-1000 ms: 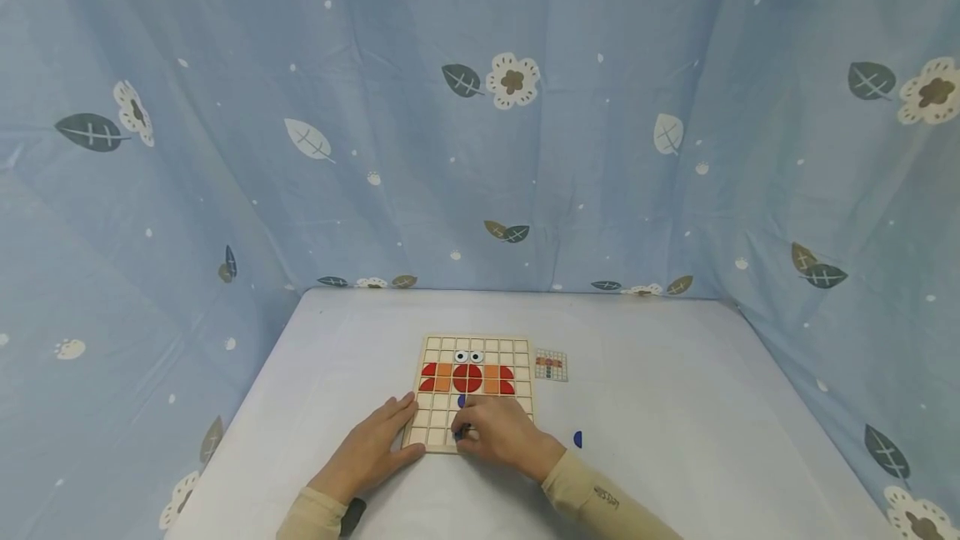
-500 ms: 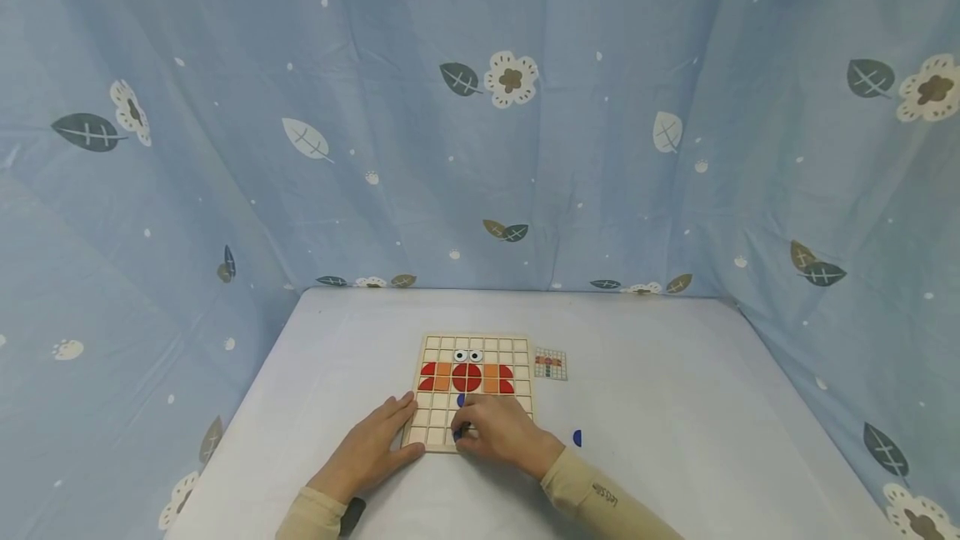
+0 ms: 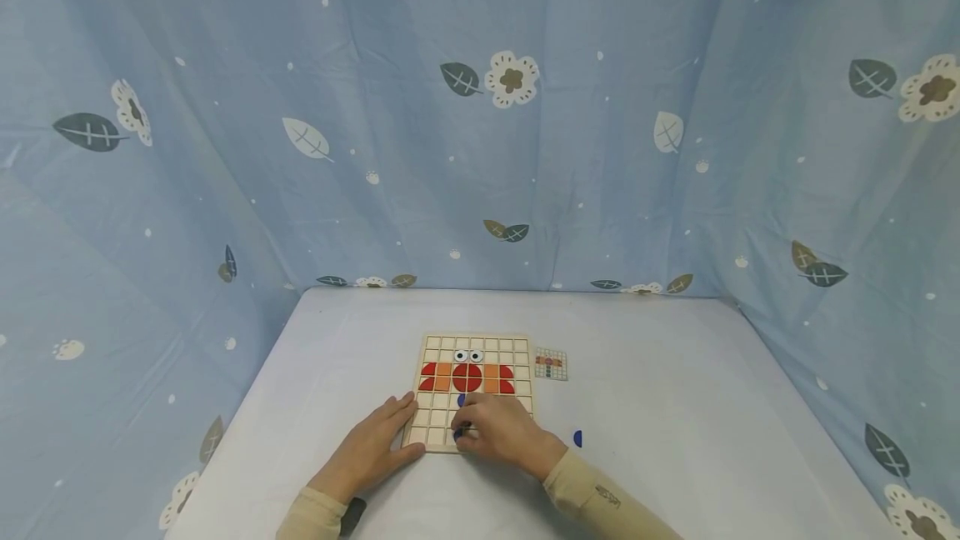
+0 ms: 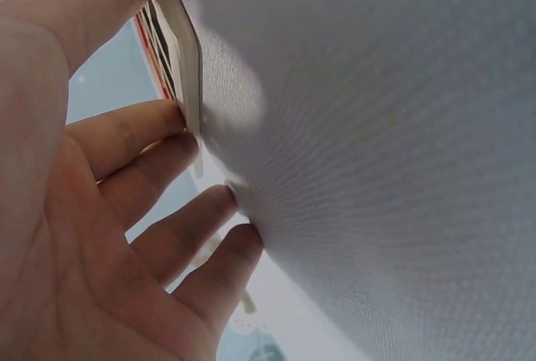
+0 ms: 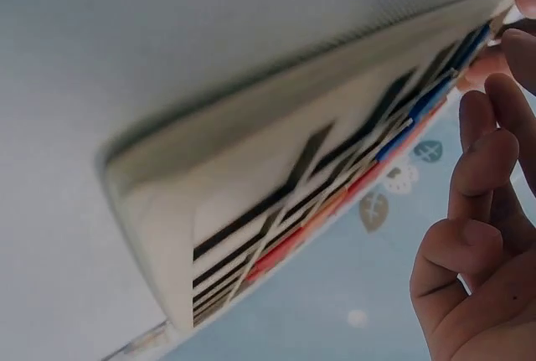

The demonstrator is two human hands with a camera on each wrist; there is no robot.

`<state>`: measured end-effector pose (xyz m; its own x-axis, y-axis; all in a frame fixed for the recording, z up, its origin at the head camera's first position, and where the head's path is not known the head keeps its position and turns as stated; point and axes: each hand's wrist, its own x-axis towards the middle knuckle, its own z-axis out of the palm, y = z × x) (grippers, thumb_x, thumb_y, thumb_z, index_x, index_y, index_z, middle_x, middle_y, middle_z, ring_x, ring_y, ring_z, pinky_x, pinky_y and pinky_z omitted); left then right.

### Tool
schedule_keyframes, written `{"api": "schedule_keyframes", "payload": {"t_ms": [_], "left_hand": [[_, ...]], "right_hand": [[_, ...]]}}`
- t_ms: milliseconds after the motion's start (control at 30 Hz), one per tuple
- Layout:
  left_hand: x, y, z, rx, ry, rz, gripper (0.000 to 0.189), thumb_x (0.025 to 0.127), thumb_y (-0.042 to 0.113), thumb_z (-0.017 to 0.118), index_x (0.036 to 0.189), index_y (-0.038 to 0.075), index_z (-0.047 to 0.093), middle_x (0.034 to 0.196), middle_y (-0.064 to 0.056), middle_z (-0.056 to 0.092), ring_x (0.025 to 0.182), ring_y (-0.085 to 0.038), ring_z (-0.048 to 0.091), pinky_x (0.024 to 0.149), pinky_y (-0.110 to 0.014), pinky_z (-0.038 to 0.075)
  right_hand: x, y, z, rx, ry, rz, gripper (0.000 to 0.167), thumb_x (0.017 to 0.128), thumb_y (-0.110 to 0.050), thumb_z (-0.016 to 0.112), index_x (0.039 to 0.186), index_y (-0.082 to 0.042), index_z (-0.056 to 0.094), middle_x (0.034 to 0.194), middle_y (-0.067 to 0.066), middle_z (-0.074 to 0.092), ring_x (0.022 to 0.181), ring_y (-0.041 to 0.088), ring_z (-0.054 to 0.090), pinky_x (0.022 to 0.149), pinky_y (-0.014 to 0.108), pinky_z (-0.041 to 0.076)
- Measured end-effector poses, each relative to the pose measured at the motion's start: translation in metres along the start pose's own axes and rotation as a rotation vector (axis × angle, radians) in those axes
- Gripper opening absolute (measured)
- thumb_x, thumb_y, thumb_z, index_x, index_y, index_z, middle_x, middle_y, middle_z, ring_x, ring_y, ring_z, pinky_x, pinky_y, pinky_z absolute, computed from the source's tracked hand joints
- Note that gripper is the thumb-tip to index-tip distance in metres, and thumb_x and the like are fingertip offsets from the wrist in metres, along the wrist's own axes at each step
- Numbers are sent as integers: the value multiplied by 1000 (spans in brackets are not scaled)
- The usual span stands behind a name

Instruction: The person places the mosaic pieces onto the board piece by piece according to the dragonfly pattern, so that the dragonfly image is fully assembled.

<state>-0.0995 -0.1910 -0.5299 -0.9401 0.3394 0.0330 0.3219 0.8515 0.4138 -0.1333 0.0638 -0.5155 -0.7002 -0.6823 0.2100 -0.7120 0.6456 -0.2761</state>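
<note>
The wooden grid board lies flat on the table. It bears two eye pieces, a red circle made of quarter pieces, orange squares and red end pieces. My left hand rests at its left edge, fingers fairly straight, fingertips and thumb touching the rim. My right hand bends over the board's lower middle, its fingers curled, thumb and fingertips pinching a small blue piece at the bottom row. Another blue piece shows under the red circle, partly covered by this hand.
A small pattern card lies beside the board's right edge. To the right of my right wrist is a loose blue half-round piece. Blue patterned cloth hangs behind and beside the white table.
</note>
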Motion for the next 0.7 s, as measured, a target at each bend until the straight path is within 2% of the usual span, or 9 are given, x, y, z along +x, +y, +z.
{"api": "schedule_keyframes", "payload": {"t_ms": [167,267,400,533,700], "left_hand": [[-1,1,0,0,13,12,73,90,48,74,143,2,56,153,-10,50,139,-39,45,113,-53,41],[-2,1,0,-3,11,13,73,90,47,74,143,2,56,153,-11,50,139,-39,45,114,-53,40],[-2,2,-1,-10,4,12,73,89,47,75,143,1,56,153,-12,49,140,-40,44,114,-53,40],[-1,1,-1,-7,2,1,74,89,48,75,144,2,56,153,-10,49,140,-39,44,114,-53,40],[-1,1,0,-6,-1,-5,74,89,48,75,144,2,56,154,-9,49,140,-38,44,114,-53,40]], "right_hand": [[-8,2,-11,17,-12,61,18,85,-32,82,102,-27,80,103,-13,68,89,0,62,73,20,56],[-17,6,-19,27,-5,85,18,87,-31,81,105,-28,79,103,-15,68,89,0,62,74,21,57],[-31,18,-30,35,32,52,19,87,-26,80,107,-25,78,104,-14,68,88,2,63,73,23,57],[-43,35,-40,73,24,11,23,90,-22,78,112,-22,76,109,-11,68,83,3,62,71,21,55],[-61,54,-54,84,46,30,34,90,-22,79,124,-20,70,117,-6,67,82,7,63,68,24,55]]}}
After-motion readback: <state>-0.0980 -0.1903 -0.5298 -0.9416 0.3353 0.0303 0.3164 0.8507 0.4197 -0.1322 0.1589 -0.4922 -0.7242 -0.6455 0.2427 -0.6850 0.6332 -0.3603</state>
